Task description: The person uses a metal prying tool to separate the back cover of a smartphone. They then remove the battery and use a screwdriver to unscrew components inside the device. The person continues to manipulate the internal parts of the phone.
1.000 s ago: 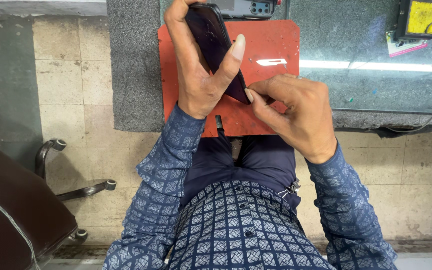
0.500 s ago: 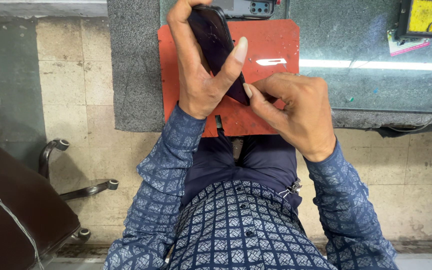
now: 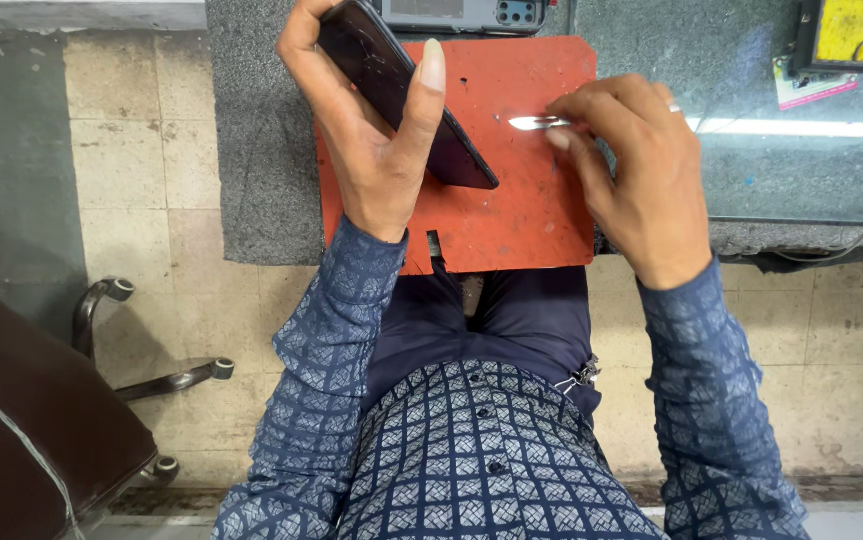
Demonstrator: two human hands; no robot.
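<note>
Head view, top centre: left hand (image 3: 377, 150) wrapped tight round dark smartphone (image 3: 402, 95), thumb along its right edge, held tilted over orange work mat (image 3: 522, 215). Right hand (image 3: 632, 170), upper right, fingertips pinched shut on thin metal pry tool (image 3: 537, 122), just right of phone, not touching it.

two phones (image 3: 407, 85), one tool (image 3: 535, 123), one mat (image 3: 512, 200)

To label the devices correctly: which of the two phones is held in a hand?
The dark phone, gripped by the left hand above the orange mat. The grey phone lies untouched at the top edge.
</note>
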